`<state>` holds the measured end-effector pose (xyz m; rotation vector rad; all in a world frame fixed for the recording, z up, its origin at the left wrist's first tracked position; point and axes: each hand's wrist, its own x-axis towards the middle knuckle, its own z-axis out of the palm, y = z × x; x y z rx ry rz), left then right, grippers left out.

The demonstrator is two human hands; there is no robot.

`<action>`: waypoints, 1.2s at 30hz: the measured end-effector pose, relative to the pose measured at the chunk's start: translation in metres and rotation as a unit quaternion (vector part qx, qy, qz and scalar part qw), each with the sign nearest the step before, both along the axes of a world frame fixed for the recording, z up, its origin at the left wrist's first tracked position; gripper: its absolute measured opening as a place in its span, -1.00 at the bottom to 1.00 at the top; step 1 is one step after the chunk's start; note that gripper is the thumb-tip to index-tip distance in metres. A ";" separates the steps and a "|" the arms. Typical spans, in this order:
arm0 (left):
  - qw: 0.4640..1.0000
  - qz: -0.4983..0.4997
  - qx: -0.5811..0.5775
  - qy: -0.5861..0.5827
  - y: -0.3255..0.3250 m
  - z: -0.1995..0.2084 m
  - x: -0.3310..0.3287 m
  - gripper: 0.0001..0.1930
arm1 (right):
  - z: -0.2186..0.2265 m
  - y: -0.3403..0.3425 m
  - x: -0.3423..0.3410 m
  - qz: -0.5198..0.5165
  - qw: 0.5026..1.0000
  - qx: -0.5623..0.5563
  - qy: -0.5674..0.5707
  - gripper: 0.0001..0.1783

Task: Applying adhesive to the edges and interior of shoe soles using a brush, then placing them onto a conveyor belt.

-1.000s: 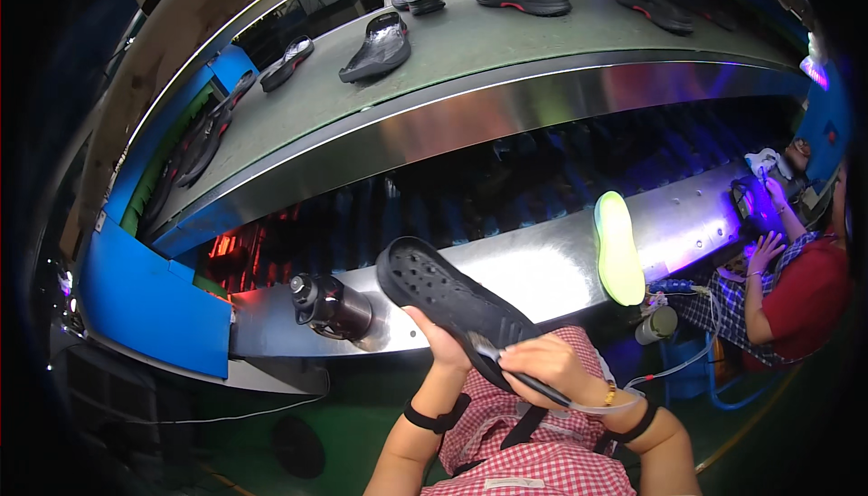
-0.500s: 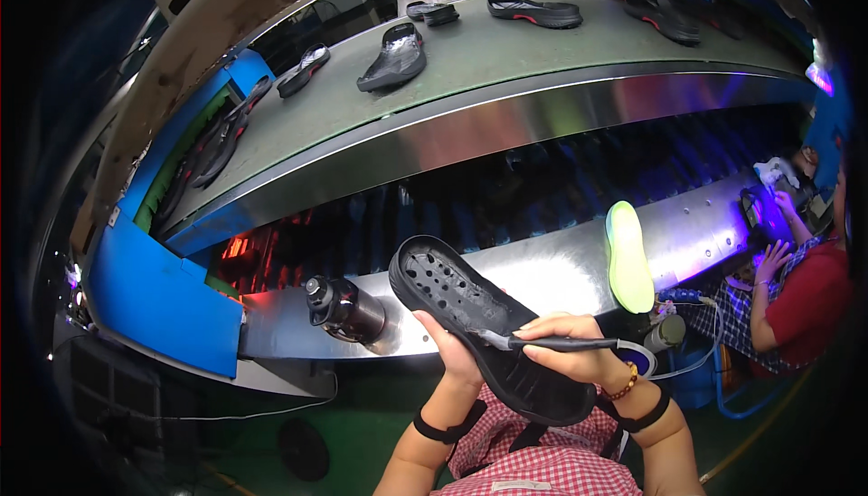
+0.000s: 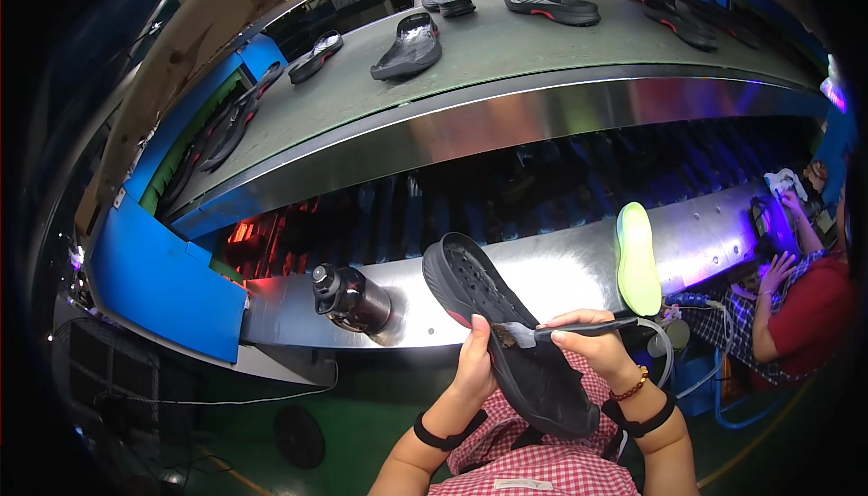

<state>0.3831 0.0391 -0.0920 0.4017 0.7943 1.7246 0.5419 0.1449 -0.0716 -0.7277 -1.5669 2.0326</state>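
A black shoe sole [image 3: 545, 398] with a raised rim slants in front of me, its holed end pointing away. My left hand [image 3: 476, 365] grips it by the near left side, thumb up on the rim. A small red patch shows on its outer wall. In my right hand [image 3: 595, 351] is a black-handled brush [image 3: 586, 329], its fingers closed round the handle and a pale hose running from the handle's rear. The brush's bristles [image 3: 512, 334] lie against the sole's inner face near the left rim, around its middle.
A dark bottle [image 3: 351, 300] and a yellow-green insole [image 3: 638, 259] stand and lie on the metal ledge [image 3: 416, 315]. Beyond it runs a green conveyor belt [image 3: 344, 107] bearing several black soles [image 3: 407, 47]. A co-worker in red [image 3: 805, 302] sits at the right.
The sole has tilted onto its left side, showing more outer wall, and has shifted slightly right. Both hands moved right with it, the brush still on the inner face. The whole view has shifted a little.
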 end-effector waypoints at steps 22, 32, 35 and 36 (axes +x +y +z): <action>0.994 0.072 0.084 -0.026 0.010 0.019 -0.001 -0.02 | 0.014 -0.031 0.008 0.072 0.946 0.265 0.170 -0.76; 0.950 0.076 0.302 -0.014 0.020 0.029 -0.011 -0.12 | 0.027 -0.022 0.014 0.114 0.902 0.396 0.125 -0.75; 0.941 0.091 0.323 -0.036 0.019 0.037 -0.013 -0.12 | 0.025 -0.022 0.017 0.083 0.920 0.355 0.145 -0.77; 0.942 0.107 0.317 -0.027 0.020 0.034 -0.015 -0.13 | 0.025 -0.022 0.018 0.031 0.932 0.334 0.134 -0.78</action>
